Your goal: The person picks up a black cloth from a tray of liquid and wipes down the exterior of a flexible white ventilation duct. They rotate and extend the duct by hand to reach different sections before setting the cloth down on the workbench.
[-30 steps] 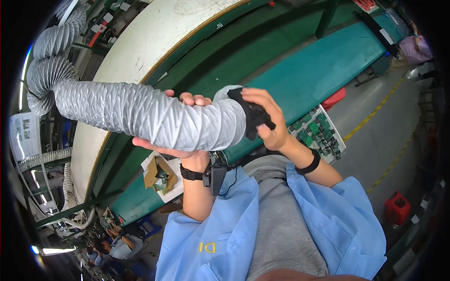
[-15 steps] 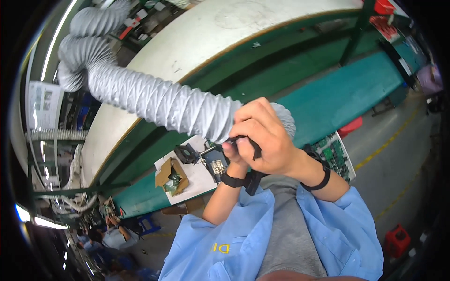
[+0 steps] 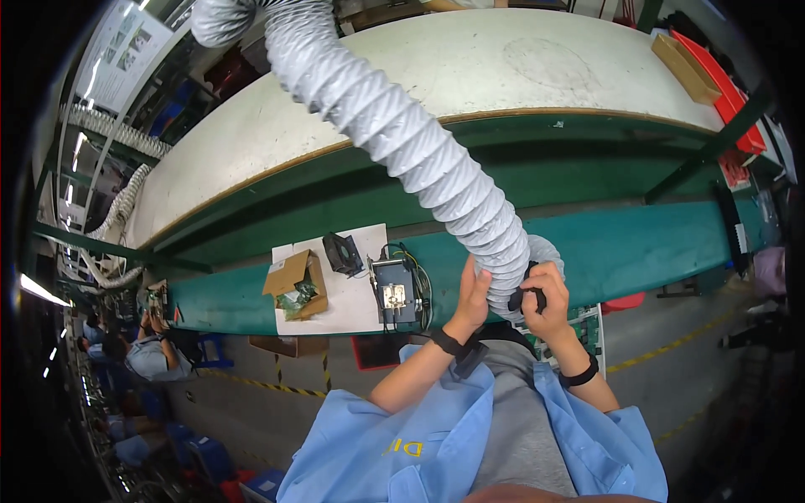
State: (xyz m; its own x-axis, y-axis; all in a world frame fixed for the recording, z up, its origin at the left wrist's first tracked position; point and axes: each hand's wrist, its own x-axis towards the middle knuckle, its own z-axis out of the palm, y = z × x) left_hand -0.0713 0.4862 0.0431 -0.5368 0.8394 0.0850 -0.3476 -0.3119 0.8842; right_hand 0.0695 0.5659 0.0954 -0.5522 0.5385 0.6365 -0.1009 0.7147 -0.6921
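A thick white ribbed ventilation hose [image 3: 436,172] hangs from the top and bends at its lower end in front of me. My left hand [image 3: 471,298] lies against the left side of that end, its thumb and a finger pointing up and its other fingers partly hidden behind the hose. On the other side, my right hand [image 3: 547,303] is closed round a small black piece [image 3: 532,293] at the hose end, its fingers curled. What kind of piece this is cannot be made out. Black bands circle both wrists.
A long green bench [image 3: 654,251] runs across, with a cream shelf [image 3: 470,67] above it. On white sheets lie an open cardboard box [image 3: 293,281], a black fan-like unit [image 3: 341,253] and a dark fixture with wires [image 3: 396,289]. Green circuit boards [image 3: 587,327] are by my right arm.
The hose has swung steeper. My hands, close together before, are now apart, the left beside the hose and the right on the black piece. The whole view has shifted.
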